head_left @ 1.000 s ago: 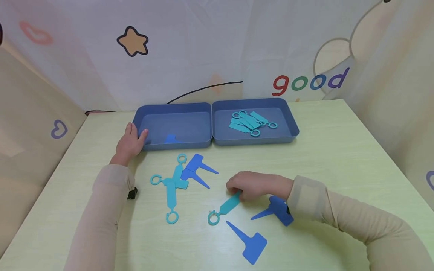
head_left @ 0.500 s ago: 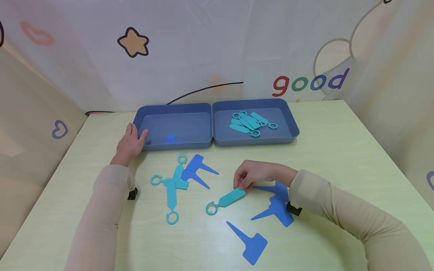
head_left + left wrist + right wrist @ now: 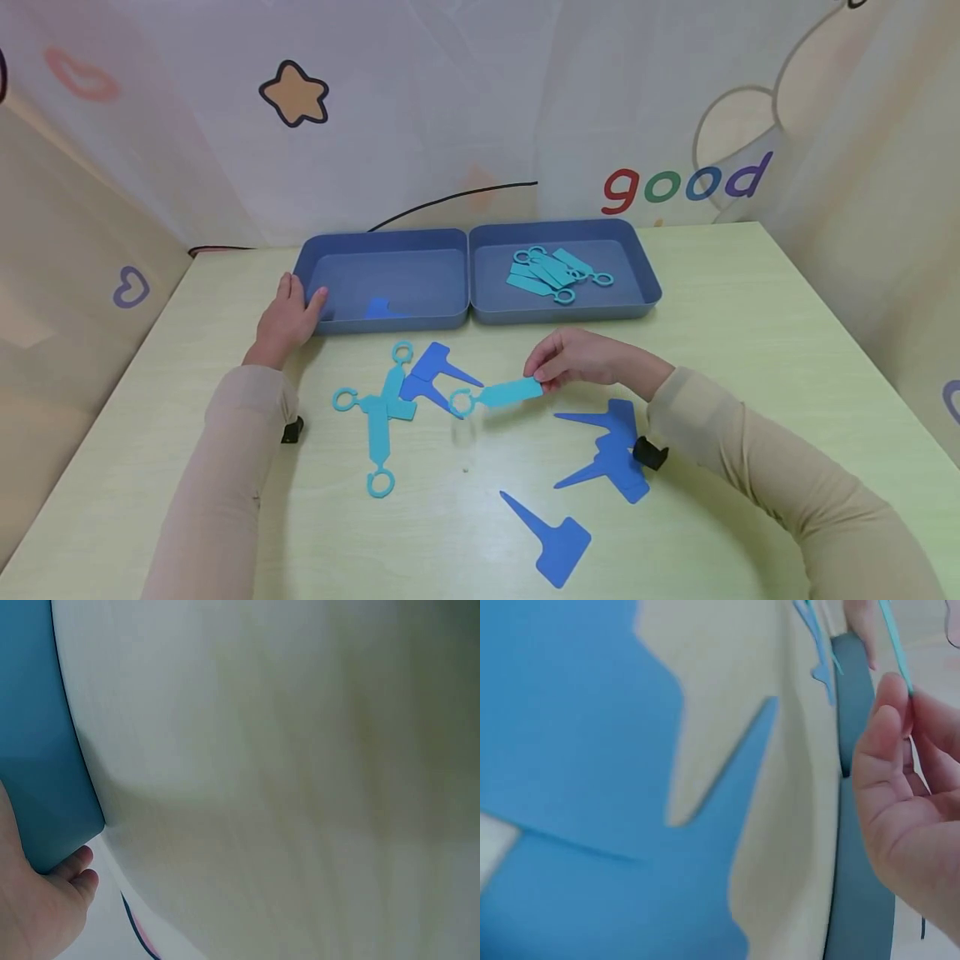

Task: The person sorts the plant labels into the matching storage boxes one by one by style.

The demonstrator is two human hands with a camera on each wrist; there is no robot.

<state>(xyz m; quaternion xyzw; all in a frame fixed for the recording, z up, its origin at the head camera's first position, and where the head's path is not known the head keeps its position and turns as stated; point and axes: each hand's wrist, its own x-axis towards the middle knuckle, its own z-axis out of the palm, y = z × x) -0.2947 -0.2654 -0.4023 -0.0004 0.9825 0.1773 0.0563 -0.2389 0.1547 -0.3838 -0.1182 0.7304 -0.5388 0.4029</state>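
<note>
My right hand (image 3: 573, 360) pinches the end of a turquoise ring-ended plastic tag (image 3: 512, 393) between thumb and fingers, above the table. In the right wrist view, the tag (image 3: 895, 641) shows edge-on at the fingertips. At the far left, my left hand (image 3: 287, 319) grips the corner of the left blue tray (image 3: 390, 323), thumb over the rim and fingers along the outer side. The left wrist view catches those fingers (image 3: 79, 874) bent round the tray's corner. One blue T-shaped plant label (image 3: 380, 307) lies inside that tray. Several turquoise tags (image 3: 551, 268) fill part of the right tray (image 3: 566, 313).
Three turquoise tags (image 3: 380, 429) overlap on the table at left, beside two blue T-shaped labels (image 3: 431, 360). Two more overlapping labels (image 3: 618, 467) lie near my right wrist, and another label (image 3: 564, 550) is at the front. A printed curtain (image 3: 450, 108) hangs behind the trays.
My right hand has lifted the turquoise tag off the table and carried it up and away toward the trays. The left hand has stayed on the left tray.
</note>
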